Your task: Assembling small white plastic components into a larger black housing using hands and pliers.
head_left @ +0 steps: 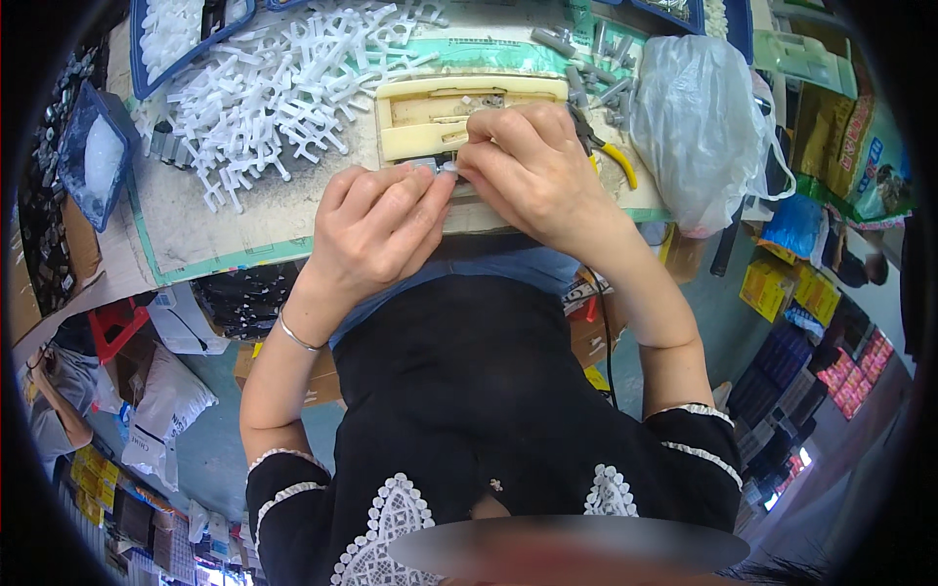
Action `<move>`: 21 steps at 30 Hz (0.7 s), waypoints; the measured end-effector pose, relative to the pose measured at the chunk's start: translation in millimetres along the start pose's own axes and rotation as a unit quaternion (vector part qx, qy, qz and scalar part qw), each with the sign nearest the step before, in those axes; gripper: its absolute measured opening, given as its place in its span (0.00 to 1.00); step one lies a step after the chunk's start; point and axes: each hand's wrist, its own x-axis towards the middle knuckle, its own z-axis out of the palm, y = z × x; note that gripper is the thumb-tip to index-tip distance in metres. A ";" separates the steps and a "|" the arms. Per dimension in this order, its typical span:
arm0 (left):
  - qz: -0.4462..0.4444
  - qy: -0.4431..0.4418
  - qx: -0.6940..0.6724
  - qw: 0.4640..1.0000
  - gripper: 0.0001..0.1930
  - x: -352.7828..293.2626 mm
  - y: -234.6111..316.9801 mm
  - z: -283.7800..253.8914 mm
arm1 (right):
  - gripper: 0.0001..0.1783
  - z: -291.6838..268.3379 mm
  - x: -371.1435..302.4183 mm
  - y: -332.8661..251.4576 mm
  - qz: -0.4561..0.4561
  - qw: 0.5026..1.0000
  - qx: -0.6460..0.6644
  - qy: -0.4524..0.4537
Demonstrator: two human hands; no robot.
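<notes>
Close together at the near edge of the table, my two hands meet fingertip to fingertip. My left hand [379, 223] is closed in a pinch around a small pale plastic part [446, 167], which mostly hides behind the fingers. Thumb and forefinger of my right hand [532, 174] are pinched at the other end of it; what they grip is too small to make out. Just beyond the hands lies a cream plastic tray [420, 90] with shallow compartments and a few tiny pieces inside. Beside my right hand rest pliers [619, 168] with yellow-edged handles.
Left of the tray spreads a big heap of white branched plastic pieces [283, 88]. Blue bins [82, 176] stand around the table's edges. Grey cylindrical parts [614, 90] lie at the back right, next to a full translucent bag [696, 132]. Another person [61, 400] sits at far left.
</notes>
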 end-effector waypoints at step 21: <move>-0.039 0.030 -0.013 0.999 0.12 -2.4 2.5 6.1 | 0.10 1.0 -2.2 2.7 0.013 1.000 0.005 0.009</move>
